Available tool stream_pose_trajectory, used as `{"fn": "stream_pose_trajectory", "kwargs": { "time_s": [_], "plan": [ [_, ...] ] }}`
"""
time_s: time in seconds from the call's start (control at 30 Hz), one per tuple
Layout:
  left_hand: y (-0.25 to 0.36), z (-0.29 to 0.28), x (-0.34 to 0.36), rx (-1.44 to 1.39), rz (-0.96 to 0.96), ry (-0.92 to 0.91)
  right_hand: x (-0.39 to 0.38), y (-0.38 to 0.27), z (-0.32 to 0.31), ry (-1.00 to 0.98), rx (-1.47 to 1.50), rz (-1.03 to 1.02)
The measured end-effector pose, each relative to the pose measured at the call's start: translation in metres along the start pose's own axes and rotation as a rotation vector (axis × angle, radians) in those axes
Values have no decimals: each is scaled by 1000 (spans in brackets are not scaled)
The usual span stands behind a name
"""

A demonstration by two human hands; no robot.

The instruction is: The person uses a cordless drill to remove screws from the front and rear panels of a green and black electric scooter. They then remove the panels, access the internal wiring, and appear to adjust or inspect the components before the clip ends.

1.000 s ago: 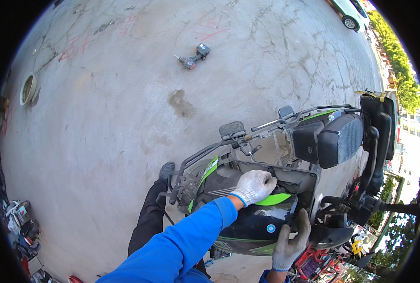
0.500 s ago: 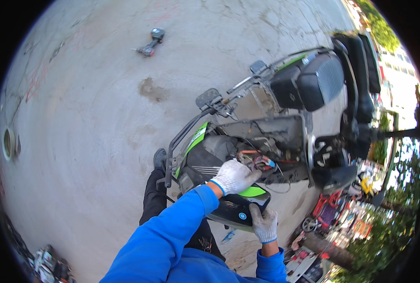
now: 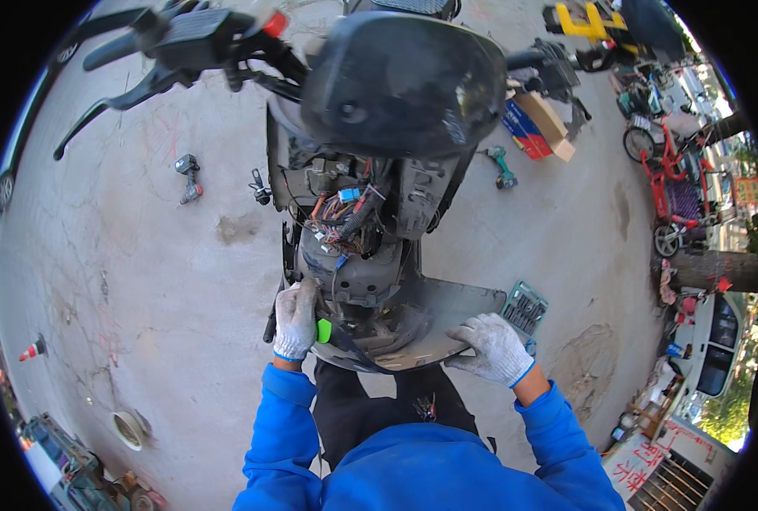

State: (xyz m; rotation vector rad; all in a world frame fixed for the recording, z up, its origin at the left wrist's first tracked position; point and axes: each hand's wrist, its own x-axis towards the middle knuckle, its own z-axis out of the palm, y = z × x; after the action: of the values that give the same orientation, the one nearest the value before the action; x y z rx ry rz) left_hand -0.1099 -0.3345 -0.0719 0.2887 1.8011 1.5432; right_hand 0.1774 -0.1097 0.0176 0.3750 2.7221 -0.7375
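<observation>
My left hand [image 3: 295, 315], in a dirty white knit glove, grips the left side of a loose scooter front panel [image 3: 447, 307] beside its green trim [image 3: 323, 330]. My right hand [image 3: 489, 347], gloved too, holds the panel's right edge, fingers curled over it. The panel hangs open over my legs. Above it the scooter's opened front shows a bundle of coloured wires [image 3: 349, 213] and connectors. At the top are the black headlight housing [image 3: 400, 81] and the handlebar [image 3: 187, 38].
A drill [image 3: 189, 180] lies left, a green drill [image 3: 502, 166] and cardboard box [image 3: 549, 119] right, near a tool case [image 3: 525, 307]. A cone [image 3: 33, 349] and basin [image 3: 128, 429] stand left. Red bicycles [image 3: 670, 183], a tree trunk [image 3: 723, 270] and white vehicle [image 3: 711, 341] line the right.
My view has swung round to face the scooter head-on. The panel is pulled down toward me, exposing the wiring. My left hand has moved from atop the panel to its left side.
</observation>
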Motion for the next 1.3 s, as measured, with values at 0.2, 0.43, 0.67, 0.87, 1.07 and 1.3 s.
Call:
{"fn": "stream_pose_trajectory", "kwargs": {
  "time_s": [0.2,0.43,0.67,0.87,1.07,1.3],
  "plan": [
    [-12,-19,2,28,38,25,1,6,31,58,-63,-290],
    [-46,-86,6,-187,247,-59,5,-65,33,72,17,-360],
    [-27,-80,-12,-465,-215,31,4,-102,55,36,9,-236],
    [-17,-92,-12,-520,-257,50,16,-142,56,-102,-5,-217],
    [-26,-136,-13,-409,-144,-16,27,-174,60,-239,-86,-198],
    [-21,-131,-50,-127,90,55,31,-160,42,-309,-112,-121]
  ]
}}
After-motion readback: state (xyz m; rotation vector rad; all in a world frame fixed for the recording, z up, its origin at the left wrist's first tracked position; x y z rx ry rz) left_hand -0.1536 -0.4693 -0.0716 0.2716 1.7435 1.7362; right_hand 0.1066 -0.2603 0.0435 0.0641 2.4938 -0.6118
